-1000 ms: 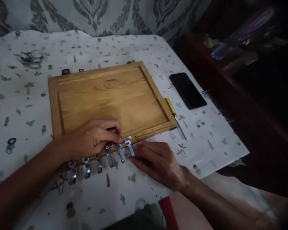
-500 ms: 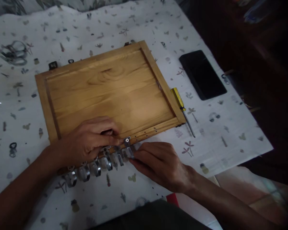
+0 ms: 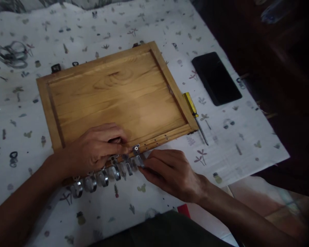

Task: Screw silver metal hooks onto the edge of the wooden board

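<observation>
A framed wooden board [image 3: 113,99] lies flat with a row of shiny curved metal hooks [image 3: 91,183] along its near edge. My right hand [image 3: 171,173] pinches the curved end of the rightmost metal hook [image 3: 138,160]. That hook's plate sits on the frame, with a cross-head screw [image 3: 136,148] in it. My left hand [image 3: 99,147] rests over the near frame, fingers curled, a fingertip against the plate's left side. Its lower fingers are partly hidden. Small dark holes [image 3: 155,140] dot the frame to the right of the hook.
A screwdriver [image 3: 191,104] with a yellow handle lies against the board's right side. Farther right is a black phone [image 3: 216,79]. Scissors [image 3: 14,55] lie at the far left on the patterned tablecloth [image 3: 170,20]. Dark latches [image 3: 56,68] stick out behind the board.
The whole view has shifted slightly. Both hands keep their places on the hook, which looks about the same.
</observation>
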{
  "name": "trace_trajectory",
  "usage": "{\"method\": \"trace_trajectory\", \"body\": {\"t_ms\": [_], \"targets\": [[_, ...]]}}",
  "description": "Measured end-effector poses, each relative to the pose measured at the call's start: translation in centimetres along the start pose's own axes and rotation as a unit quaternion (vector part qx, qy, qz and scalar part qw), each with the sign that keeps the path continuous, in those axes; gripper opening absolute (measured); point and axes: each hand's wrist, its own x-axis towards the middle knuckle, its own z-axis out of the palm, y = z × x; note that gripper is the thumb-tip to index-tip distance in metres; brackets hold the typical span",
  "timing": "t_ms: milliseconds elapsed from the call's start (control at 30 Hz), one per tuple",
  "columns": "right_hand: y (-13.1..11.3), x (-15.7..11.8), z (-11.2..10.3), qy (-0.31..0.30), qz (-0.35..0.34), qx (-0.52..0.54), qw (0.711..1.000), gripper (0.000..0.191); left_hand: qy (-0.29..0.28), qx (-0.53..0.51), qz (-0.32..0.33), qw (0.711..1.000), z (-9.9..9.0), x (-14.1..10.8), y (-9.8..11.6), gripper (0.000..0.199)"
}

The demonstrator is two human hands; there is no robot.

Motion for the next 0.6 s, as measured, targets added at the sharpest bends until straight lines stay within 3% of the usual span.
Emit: {"method": "trace_trajectory", "body": {"t_ms": [267,600], "targets": [[0.21,0.04,-0.65,0.058,0.032,0.028,0.997,0.013,0.022,-0.014,0.013,1.0,0.27,0.01,-0.09,0.029],[0.56,0.25,-0.13,0.042,-0.002,-0.03,0.999,0.022,0.027,-0.013,0.004,1.0,0.4,-0.03,0.08,0.034]]}}
